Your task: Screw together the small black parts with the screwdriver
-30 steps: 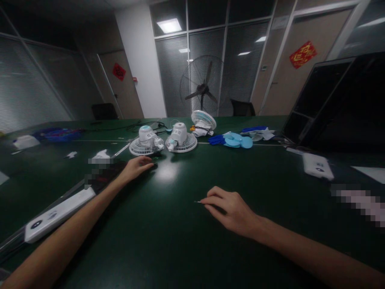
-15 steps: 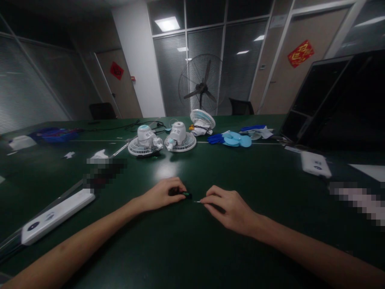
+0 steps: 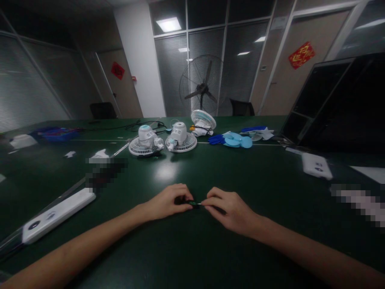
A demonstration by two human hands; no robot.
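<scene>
My left hand (image 3: pixel 170 202) rests low over the green table, thumb and fingers pinching a small black-and-green piece (image 3: pixel 193 203). Facing it from the right, my right hand (image 3: pixel 231 208) is closed in a pinch on a thin silvery rod (image 3: pixel 199 204), perhaps a screwdriver bit. The rod's tip meets the right end of the piece, or lies very close to it; whether it goes in cannot be seen. My fingers hide most of both small items.
Beyond my hands stand white fan heads (image 3: pixel 146 140), another fan head (image 3: pixel 203 122), and light-blue fan blades (image 3: pixel 237 140) beside blue gloves (image 3: pixel 215 139). A long white device (image 3: pixel 60 214) lies left. A white box (image 3: pixel 316 165) and a black monitor-like panel (image 3: pixel 325 96) are at right.
My left hand has moved right and slightly toward me with the black-and-green piece, closing the gap to the rod's tip. My right hand has stayed nearly in place.
</scene>
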